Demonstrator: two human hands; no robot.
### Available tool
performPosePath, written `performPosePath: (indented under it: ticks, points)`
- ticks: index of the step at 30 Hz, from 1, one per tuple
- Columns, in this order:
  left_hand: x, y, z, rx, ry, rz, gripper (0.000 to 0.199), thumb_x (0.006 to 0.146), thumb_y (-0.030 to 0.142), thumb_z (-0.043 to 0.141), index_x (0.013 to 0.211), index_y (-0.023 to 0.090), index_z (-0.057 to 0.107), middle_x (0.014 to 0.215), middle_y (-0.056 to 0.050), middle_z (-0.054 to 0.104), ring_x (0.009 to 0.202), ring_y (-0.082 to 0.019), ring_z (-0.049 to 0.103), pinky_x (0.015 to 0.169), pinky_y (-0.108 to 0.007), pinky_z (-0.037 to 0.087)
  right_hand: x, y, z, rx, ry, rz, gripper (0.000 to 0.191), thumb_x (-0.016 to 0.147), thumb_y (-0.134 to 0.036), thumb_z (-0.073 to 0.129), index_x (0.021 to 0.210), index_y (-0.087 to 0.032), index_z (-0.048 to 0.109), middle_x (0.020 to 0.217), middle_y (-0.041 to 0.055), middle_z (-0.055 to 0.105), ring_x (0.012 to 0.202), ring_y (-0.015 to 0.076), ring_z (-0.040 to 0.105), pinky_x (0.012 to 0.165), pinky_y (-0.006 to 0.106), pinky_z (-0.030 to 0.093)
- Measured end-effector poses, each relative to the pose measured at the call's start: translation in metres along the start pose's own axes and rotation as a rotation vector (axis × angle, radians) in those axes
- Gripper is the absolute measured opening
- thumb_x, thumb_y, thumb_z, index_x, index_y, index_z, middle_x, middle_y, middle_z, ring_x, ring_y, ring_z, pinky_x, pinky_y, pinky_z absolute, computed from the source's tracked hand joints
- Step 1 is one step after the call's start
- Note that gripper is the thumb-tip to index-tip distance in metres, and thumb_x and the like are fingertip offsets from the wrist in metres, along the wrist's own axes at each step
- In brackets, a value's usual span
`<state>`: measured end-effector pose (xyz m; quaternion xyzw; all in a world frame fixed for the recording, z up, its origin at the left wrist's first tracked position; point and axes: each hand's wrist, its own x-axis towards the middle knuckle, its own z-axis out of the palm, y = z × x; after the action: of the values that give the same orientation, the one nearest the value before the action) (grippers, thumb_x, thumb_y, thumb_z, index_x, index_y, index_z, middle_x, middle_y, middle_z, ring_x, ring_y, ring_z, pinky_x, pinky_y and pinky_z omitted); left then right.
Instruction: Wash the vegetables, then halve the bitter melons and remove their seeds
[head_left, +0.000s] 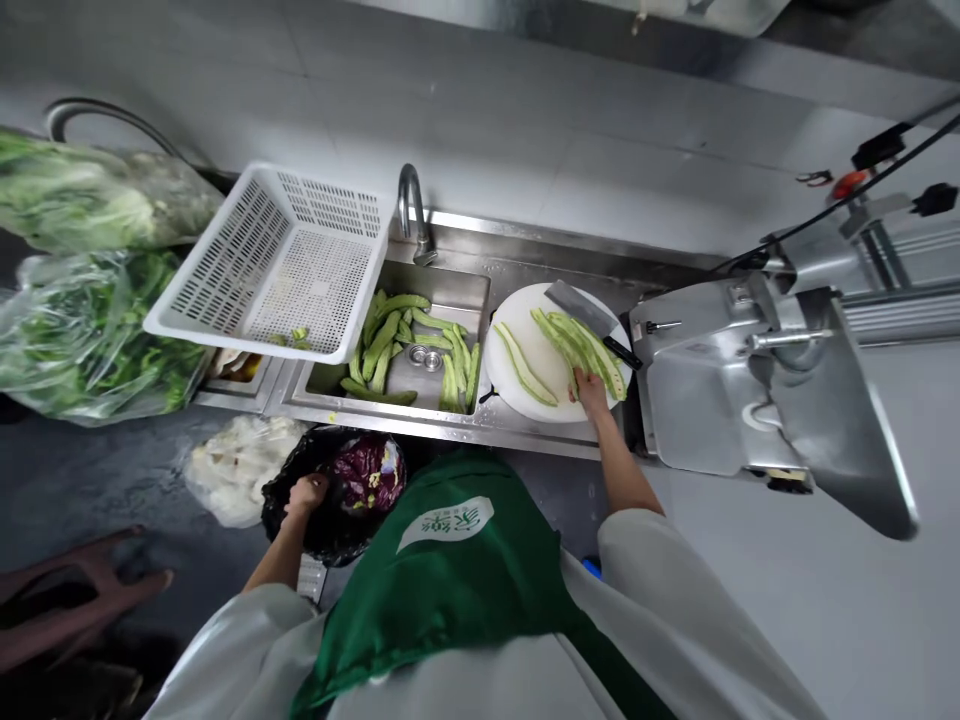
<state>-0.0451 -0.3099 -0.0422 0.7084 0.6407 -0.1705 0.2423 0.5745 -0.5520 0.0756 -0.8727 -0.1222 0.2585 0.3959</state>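
Over a bin lined with a black bag (281, 490), my left hand (306, 492) is closed, and whatever it may hold is hidden. Reddish-purple leaves, like cabbage (367, 472), lie in the bin beside it. My right hand (589, 392) grips the near end of long, pale green gourd pieces (574, 345) on a round white cutting board (499, 372). One more gourd strip (521, 365) lies apart on the board's left side. Behind the pieces rests a cleaver (581, 308), its black handle pointing right, touched by neither hand.
Several whole-looking green gourds (382, 345) lie in the sink (469, 290) under a faucet (409, 205). A white basket (367, 300) overhangs its left side. Bagged leafy greens (97, 330) stand far left. A metal slicing machine (697, 400) borders the board at right.
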Motion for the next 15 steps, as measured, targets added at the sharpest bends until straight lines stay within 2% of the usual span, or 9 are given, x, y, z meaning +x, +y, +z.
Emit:
performPosePath:
  ticks: [2,4,6,8,10,11,13,15]
  points:
    - [0.0,0.004,0.004,0.011,-0.038,-0.058,0.019,0.076,0.027,0.061,0.082,0.014,0.073,0.088,-0.017,0.077,0.093,-0.034,0.075,0.071,-0.031,0.052,0.009,0.004,-0.009,-0.208,0.021,0.045,0.031,0.091,-0.043,0.056,0.072,-0.019,0.056,0.059,0.0069,0.062,0.062,0.0205,0.061,0.061,0.032,0.05]
    - [0.0,0.011,0.005,-0.01,-0.024,-0.052,0.019,0.078,0.028,0.06,0.083,0.015,0.073,0.093,-0.016,0.077,0.098,-0.034,0.074,0.075,-0.031,0.053,0.013,0.003,-0.015,-0.31,0.056,0.045,0.022,0.088,-0.035,0.061,0.08,-0.015,0.063,0.075,0.014,0.068,0.085,0.0275,0.067,0.078,0.037,0.051]
    - [0.0,0.025,0.004,-0.061,0.015,0.0,0.02,0.079,0.03,0.059,0.085,0.017,0.073,0.096,-0.014,0.078,0.102,-0.033,0.073,0.079,-0.032,0.053,0.012,-0.003,-0.011,-0.42,0.104,-0.035,0.022,0.091,-0.03,0.058,0.095,-0.011,0.067,0.098,0.0201,0.071,0.108,0.0315,0.063,0.094,0.04,0.047]
    - [-0.001,0.05,0.0,-0.148,0.036,0.097,0.022,0.081,0.032,0.057,0.087,0.019,0.073,0.098,-0.013,0.078,0.102,-0.031,0.073,0.083,-0.032,0.054,0.008,-0.015,0.006,-0.579,0.081,-0.194,0.031,0.097,-0.032,0.049,0.111,-0.01,0.066,0.114,0.0221,0.069,0.119,0.0315,0.059,0.102,0.041,0.042]
    - [-0.005,0.086,-0.004,-0.264,0.034,0.231,0.027,0.083,0.036,0.055,0.092,0.018,0.073,0.098,-0.012,0.078,0.099,-0.029,0.073,0.086,-0.032,0.054,0.006,-0.029,0.034,-0.695,-0.047,-0.339,0.039,0.101,-0.038,0.046,0.12,-0.01,0.064,0.12,0.0228,0.067,0.119,0.0316,0.059,0.102,0.04,0.042]
    - [-0.007,0.107,-0.006,-0.321,0.03,0.3,0.03,0.085,0.039,0.054,0.094,0.018,0.073,0.099,-0.012,0.078,0.097,-0.029,0.073,0.087,-0.033,0.054,0.006,-0.035,0.049,-0.713,-0.123,-0.366,0.042,0.1,-0.042,0.048,0.123,-0.01,0.062,0.122,0.0234,0.066,0.119,0.0322,0.059,0.101,0.04,0.042]
    - [-0.012,0.157,-0.01,-0.426,0.025,0.424,0.036,0.085,0.046,0.055,0.096,0.017,0.073,0.1,-0.012,0.078,0.094,-0.029,0.073,0.089,-0.036,0.054,0.01,-0.044,0.076,-0.715,-0.228,-0.347,0.047,0.097,-0.042,0.055,0.129,-0.008,0.059,0.129,0.0246,0.063,0.119,0.0329,0.059,0.098,0.039,0.044]
    - [-0.016,0.213,-0.015,-0.542,0.004,0.515,0.038,0.084,0.05,0.059,0.094,0.017,0.074,0.102,-0.012,0.077,0.095,-0.029,0.071,0.09,-0.038,0.054,0.018,-0.046,0.094,-0.689,-0.273,-0.301,0.05,0.093,-0.038,0.061,0.132,-0.008,0.055,0.131,0.0246,0.061,0.117,0.0318,0.06,0.095,0.037,0.045]
